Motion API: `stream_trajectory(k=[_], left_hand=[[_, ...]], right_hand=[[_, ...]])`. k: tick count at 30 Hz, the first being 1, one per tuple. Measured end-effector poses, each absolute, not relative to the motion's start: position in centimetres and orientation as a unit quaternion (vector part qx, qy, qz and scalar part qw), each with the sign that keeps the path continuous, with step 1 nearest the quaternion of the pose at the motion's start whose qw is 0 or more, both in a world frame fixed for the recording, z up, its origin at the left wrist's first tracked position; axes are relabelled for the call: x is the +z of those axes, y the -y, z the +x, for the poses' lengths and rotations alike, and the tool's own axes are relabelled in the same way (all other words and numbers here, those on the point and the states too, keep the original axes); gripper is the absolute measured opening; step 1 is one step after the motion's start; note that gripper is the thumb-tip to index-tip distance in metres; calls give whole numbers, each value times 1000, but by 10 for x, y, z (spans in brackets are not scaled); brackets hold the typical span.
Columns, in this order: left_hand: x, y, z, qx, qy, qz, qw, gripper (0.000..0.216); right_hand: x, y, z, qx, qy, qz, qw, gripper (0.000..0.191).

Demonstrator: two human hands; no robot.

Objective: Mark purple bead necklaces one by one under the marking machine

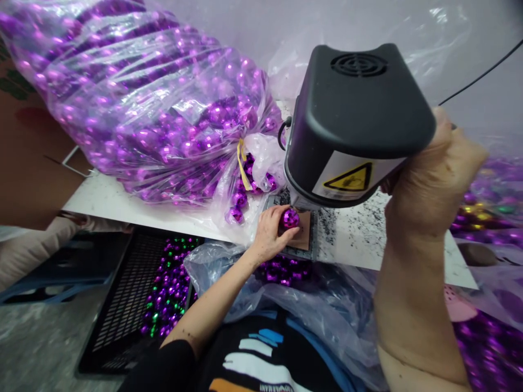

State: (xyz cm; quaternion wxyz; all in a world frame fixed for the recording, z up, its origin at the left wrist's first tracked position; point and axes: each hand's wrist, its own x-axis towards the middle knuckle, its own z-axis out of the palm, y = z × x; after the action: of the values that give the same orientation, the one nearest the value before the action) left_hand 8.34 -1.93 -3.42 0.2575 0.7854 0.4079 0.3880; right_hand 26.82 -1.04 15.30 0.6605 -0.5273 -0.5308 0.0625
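My left hand (272,231) is closed around a shiny purple mirrored ball (290,218), thumb on the near side and fingers on the far side. The ball sits over a brown board (303,231) on the metal base of a black bench press (363,103). That machine's head, with a vent on top and a yellow warning triangle (348,178), rises just beyond the ball and hides its tool. On the head's right side my right hand (443,158) is raised in a fist around the press handle, which is mostly hidden by the fingers.
A large clear bag (163,120) of purple balls fills the left of the white table (347,234). Dark crumbs lie around the base. A black crate (122,305) and plastic sheeting (327,305) hold more balls. Another person's sleeve (36,245) shows at left.
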Motion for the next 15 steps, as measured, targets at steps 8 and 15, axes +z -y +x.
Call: stream_trajectory(k=[8, 15], left_hand=[[-41, 23, 87, 397, -404, 792, 226, 52], [-36, 24, 89, 371, -419, 798, 222, 54]], right_hand=[[152, 11, 269, 63, 530, -532, 658, 63], [156, 11, 265, 51, 538, -515, 666, 59]])
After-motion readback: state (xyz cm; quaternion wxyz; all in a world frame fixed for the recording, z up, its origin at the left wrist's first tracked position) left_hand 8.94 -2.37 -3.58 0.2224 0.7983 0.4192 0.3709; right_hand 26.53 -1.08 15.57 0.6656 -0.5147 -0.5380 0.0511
